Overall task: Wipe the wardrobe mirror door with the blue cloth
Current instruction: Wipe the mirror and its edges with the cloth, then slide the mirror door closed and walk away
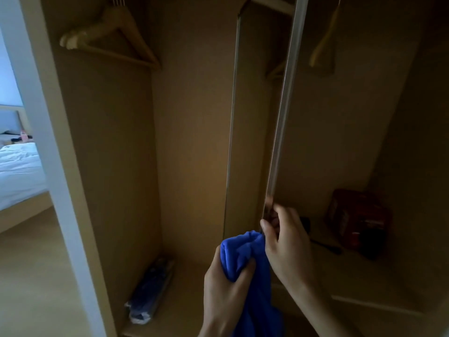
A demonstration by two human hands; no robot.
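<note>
The wardrobe mirror door (345, 132) fills the right half of the view, seen at a steep angle, with its metal edge (283, 122) running down the middle. My right hand (284, 242) grips that edge low down, fingers curled round it. My left hand (226, 290) holds the bunched blue cloth (245, 254) just left of the door edge, below the right hand. The cloth hangs down past my wrist.
The open wardrobe bay (184, 142) is dim, with wooden hangers (109, 35) at the top left and a wrapped bundle (150, 288) on its floor. A red box (357, 220) shows on a shelf in the mirror area. A bed (19, 171) lies far left.
</note>
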